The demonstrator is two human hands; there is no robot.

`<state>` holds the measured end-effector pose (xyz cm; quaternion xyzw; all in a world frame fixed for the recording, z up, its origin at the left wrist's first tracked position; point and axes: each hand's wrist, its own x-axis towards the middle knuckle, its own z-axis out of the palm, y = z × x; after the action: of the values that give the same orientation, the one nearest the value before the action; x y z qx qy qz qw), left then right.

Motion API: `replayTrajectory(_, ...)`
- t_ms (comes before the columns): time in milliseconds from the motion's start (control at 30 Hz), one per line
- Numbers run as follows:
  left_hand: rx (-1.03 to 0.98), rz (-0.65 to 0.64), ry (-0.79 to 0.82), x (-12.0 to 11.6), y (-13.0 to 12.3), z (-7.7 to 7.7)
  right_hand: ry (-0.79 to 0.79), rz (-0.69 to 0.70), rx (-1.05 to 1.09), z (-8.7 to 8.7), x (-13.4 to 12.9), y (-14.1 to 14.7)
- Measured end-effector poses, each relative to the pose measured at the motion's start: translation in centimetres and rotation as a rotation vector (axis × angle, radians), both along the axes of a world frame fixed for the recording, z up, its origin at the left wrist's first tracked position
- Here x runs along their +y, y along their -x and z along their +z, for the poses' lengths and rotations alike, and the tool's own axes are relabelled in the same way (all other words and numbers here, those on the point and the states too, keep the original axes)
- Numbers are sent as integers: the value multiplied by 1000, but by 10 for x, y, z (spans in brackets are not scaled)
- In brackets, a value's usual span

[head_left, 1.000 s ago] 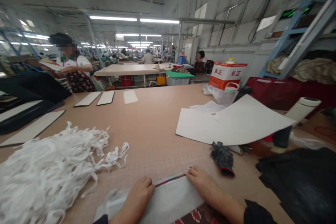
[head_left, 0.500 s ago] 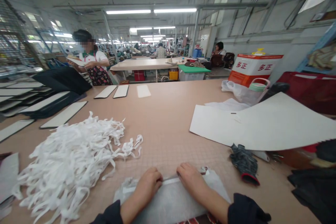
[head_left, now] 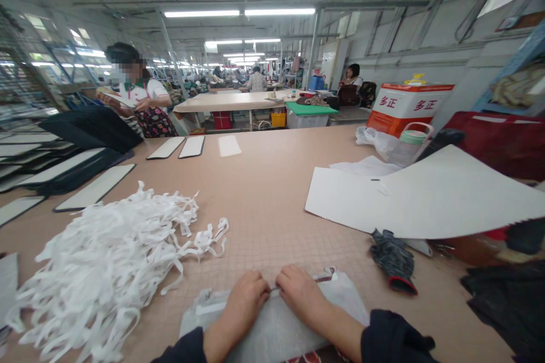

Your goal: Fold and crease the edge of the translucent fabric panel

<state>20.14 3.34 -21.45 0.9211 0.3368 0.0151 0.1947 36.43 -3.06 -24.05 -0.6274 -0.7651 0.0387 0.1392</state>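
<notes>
A translucent grey-white sheet of material lies on the table in front of me, with a patterned red and dark piece showing at its lower edge. On the sheet's far edge, my left hand is closed, fingers curled and pinching the edge. My right hand grips the same edge close beside it, also with bent fingers. Between the two hands a thin dark line runs along the edge. To the left of my left hand spreads a tangled heap of white fabric strips.
A grey knitted glove with a red cuff and a large white board lie to the right. White panels with dark edges sit at the left. Across the table a person holds a panel. A red-and-white box stands behind.
My right hand has moved left along the edge, so the two hands are now closer together. The camera view has shifted slightly.
</notes>
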Motion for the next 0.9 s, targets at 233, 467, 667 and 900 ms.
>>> replayTrajectory(233,48,-252,-295,-7,8,-4,-83,220,-141,9,-19,-17)
replayTrajectory(467,94,-137,-81,9,37,13,27,20,-123,12,-62,-104)
replayTrajectory(667,67,30,136,23,65,34,225,-81,-143,34,-36,-73)
replayTrajectory(900,90,-59,-88,12,71,22,-8,216,5,15,12,58)
